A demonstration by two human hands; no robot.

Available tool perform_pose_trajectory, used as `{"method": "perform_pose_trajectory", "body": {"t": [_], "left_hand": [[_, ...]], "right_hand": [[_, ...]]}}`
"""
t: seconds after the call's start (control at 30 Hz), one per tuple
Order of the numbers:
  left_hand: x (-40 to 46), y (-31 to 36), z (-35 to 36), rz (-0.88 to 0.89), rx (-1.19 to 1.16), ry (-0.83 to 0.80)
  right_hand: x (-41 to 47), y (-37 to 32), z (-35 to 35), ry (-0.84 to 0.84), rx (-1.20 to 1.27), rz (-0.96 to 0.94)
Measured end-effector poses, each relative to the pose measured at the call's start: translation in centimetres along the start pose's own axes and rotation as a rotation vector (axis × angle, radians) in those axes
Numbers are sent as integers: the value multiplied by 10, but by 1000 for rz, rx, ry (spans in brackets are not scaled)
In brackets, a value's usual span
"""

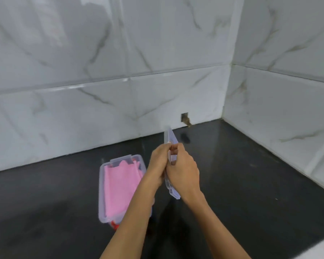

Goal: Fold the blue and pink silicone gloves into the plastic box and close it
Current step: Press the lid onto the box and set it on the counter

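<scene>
A clear plastic box (101,184) stands open on the black counter, left of my hands. A folded pink glove (120,186) fills it; no blue glove shows. A small red part (114,225) peeks out at the box's near end. The clear lid (171,136) is held on edge above the counter, to the right of the box. My left hand (158,164) grips the lid from the left. My right hand (183,171) grips it from the right, fingers pinched at a latch near the top. My left forearm covers the box's right side.
The black counter (251,193) runs into a corner of white marble-patterned wall tiles behind and to the right. A small hole (185,118) sits in the back wall just above the counter. A pale edge (322,245) shows at the bottom right.
</scene>
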State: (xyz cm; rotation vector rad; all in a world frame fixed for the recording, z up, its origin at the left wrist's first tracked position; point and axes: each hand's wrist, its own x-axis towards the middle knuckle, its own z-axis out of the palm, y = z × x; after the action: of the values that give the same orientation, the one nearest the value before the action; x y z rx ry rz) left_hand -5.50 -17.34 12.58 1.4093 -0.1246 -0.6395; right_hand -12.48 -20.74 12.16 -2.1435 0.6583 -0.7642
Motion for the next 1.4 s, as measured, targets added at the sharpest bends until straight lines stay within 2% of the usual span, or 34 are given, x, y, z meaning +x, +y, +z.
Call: {"method": "perform_pose_trajectory", "body": {"t": [0.17, 0.27, 0.37, 0.47, 0.53, 0.7, 0.87, 1.4], "left_hand": [[-21, 18, -82, 34, -183, 105], [-34, 19, -120, 6, -244, 150], [-46, 11, -148, -35, -252, 220], [-49, -2, -166, -30, -258, 296], [-49, -10, -171, -29, -204, 329], [-44, -23, -173, 130, 179, 531], [-39, -28, -173, 219, 410, 570], [-38, -42, -167, 286, 450, 525]], "right_hand": [[-17, -39, 39, -252, 121, -163], [-18, -41, 56, -268, 182, -204], [-11, -27, 70, -235, 109, -177], [-8, -13, 83, -324, 77, -87], [-10, -7, 89, -386, 72, -48], [-12, 0, 97, -445, 108, 27], [-12, 0, 97, -448, 118, 61], [-6, 9, 95, -478, 116, 114]]}}
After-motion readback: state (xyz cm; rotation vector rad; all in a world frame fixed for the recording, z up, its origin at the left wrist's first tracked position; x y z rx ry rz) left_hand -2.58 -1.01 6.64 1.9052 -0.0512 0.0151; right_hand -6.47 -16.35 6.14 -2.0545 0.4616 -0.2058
